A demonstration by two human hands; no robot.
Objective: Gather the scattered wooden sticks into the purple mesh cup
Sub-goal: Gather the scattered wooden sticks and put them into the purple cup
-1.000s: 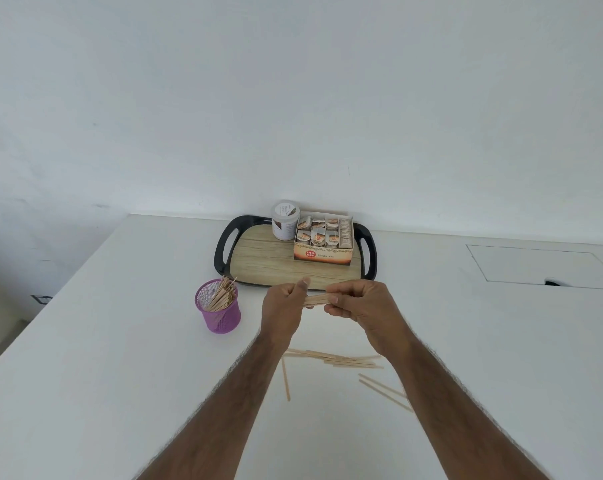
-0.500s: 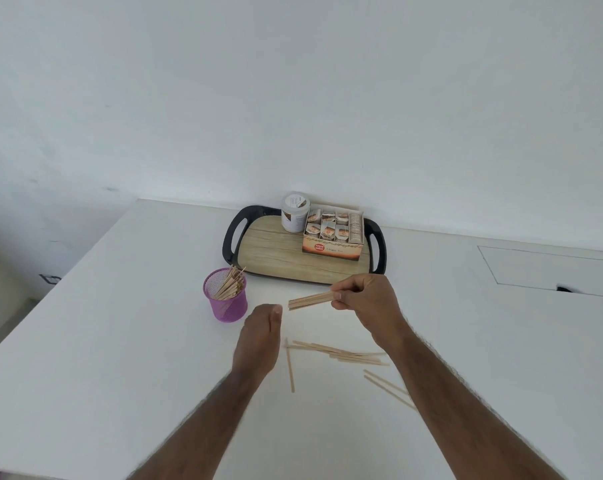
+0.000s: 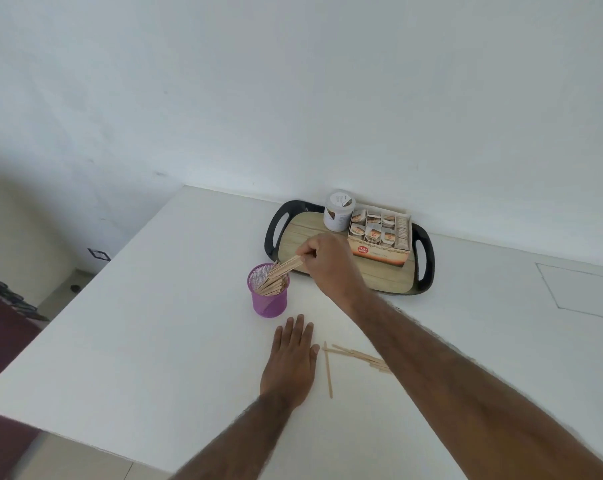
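Sticks [image 3: 357, 355] lie lower centre, long axes running rightward, just beside my flat, spread left hand [image 3: 290, 362]; right hand [image 3: 327, 261] pinches a bundle [image 3: 286, 268] into the cup [image 3: 268, 299].

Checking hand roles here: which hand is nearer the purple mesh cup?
Right. The right hand holds a bundle of sticks over the purple mesh cup; the left hand lies flat on the table below it.
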